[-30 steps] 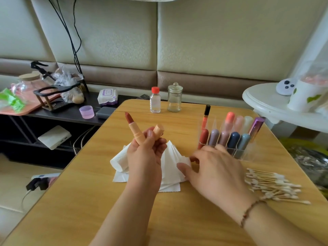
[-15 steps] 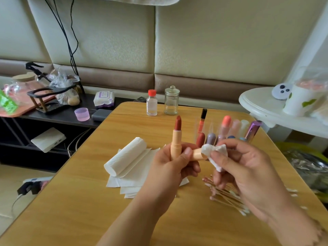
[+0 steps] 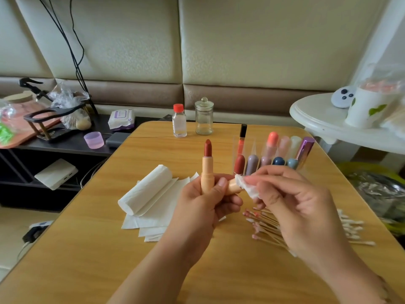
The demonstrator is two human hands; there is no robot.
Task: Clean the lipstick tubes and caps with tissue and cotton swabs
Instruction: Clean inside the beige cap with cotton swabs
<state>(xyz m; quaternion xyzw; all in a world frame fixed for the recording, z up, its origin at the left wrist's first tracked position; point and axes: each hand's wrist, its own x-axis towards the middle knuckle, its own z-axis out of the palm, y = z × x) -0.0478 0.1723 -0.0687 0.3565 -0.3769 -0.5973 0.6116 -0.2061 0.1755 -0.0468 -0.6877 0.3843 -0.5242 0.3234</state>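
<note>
Lipstick [image 3: 207, 170] upright in left hand [image 3: 202, 207] with cap [image 3: 234, 187], above worktop [image 3: 87, 249] middle; right hand [image 3: 291, 207] pinching tissue [image 3: 248, 188] at cap mouth. Risks: smearing exposed bullet, dropping cap onto swabs [image 3: 266, 227].

wooden table [image 3: 92, 255] | tissue roll [image 3: 145, 189] lies on loose tissue sheets [image 3: 151, 222] left of centre | cotton swabs [image 3: 348, 229] heaped at right | clear lipstick holder [image 3: 271, 159] behind them | red-capped bottle [image 3: 179, 120] beside glass jar [image 3: 204, 116] at far edge

A single head-worn view looks forward and down, close over the wooden table [image 3: 92, 249], facing the padded wall [image 3: 252, 40].
</note>
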